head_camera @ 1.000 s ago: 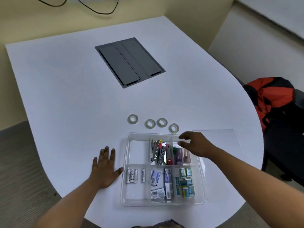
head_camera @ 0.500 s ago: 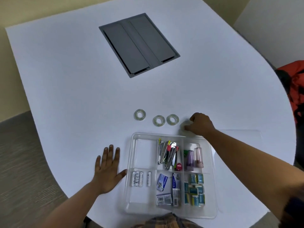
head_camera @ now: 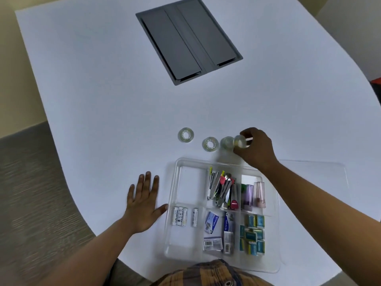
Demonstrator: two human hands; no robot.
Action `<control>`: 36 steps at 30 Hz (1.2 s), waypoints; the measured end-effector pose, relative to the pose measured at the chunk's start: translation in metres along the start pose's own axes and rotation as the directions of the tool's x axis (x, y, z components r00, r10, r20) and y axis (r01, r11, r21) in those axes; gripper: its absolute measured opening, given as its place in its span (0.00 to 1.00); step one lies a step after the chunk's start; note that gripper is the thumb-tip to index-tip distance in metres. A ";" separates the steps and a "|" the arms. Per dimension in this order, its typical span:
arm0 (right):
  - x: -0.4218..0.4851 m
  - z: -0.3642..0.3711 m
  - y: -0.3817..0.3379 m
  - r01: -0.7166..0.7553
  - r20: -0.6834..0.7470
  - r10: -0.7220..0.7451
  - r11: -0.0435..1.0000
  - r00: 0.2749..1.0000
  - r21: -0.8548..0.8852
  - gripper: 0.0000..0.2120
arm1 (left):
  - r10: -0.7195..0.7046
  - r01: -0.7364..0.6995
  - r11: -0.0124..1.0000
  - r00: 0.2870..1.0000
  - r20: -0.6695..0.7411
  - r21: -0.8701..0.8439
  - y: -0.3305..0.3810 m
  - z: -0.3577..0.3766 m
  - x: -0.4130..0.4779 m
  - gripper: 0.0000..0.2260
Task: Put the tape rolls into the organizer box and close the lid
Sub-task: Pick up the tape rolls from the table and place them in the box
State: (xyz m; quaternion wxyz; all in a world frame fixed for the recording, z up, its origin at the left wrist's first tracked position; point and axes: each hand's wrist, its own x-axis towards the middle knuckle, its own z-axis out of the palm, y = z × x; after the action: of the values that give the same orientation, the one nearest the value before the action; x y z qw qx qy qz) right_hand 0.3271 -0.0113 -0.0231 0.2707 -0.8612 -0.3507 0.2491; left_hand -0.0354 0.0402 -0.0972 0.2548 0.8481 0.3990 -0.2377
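Note:
Clear tape rolls lie in a row on the white table just beyond the organizer box [head_camera: 172,195]: one roll [head_camera: 185,135] at the left, a second roll [head_camera: 210,144] beside it, a third roll [head_camera: 226,142] partly behind the lifted one. My right hand [head_camera: 255,148] pinches a fourth tape roll [head_camera: 239,142], tilted up off the table beside the third. The box is a clear divided tray with its top-left compartment bare. Its clear lid [head_camera: 321,178] lies open to the right. My left hand [head_camera: 144,201] rests flat on the table, thumb touching the box's left wall.
The box holds batteries [head_camera: 183,216], staplers and clips [head_camera: 221,188], small tubes [head_camera: 252,194], and staple packs [head_camera: 252,234]. A grey cable hatch [head_camera: 187,40] is set in the table farther back. The table's curved edge runs at the left and right; floor lies beyond.
My right hand moved from over the box to the rightmost tape roll, closed on it and lifted it on edge. The view shifted closer; my left hand stayed flat.

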 end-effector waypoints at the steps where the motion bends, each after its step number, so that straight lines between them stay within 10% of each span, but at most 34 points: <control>1: -0.010 0.000 -0.006 0.077 0.018 -0.078 0.997 0.997 0.025 0.23 | 0.004 -0.004 1.000 1.000 -0.002 0.003 0.000 0.000 0.000 0.44; 9: -0.071 0.033 -0.045 0.433 0.389 -0.354 0.891 0.850 -0.136 0.24 | 0.004 -0.004 1.000 1.000 -0.019 -0.006 -0.001 0.002 0.001 0.43; 19: -0.090 0.085 -0.049 0.774 0.684 -0.378 0.422 0.624 -0.472 0.17 | 0.009 -0.009 1.000 0.999 -0.050 -0.004 -0.002 0.006 -0.001 0.40; 28: -0.086 0.083 -0.043 0.742 0.690 -0.367 0.554 0.624 -0.377 0.20 | 0.009 -0.009 1.000 0.997 -0.078 0.005 -0.005 0.011 0.001 0.40; 36: -0.028 0.030 -0.047 0.354 0.124 -0.335 0.914 0.934 -0.199 0.04 | 0.003 -0.002 1.000 0.995 -0.098 0.006 -0.005 0.014 0.001 0.41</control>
State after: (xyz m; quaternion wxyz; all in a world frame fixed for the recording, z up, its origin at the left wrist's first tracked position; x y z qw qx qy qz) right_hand 0.2687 0.0056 -0.0086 0.1984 -0.7986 -0.5337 0.1950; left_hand -0.0416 0.0355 -0.1096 0.2326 0.8601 0.4092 -0.1966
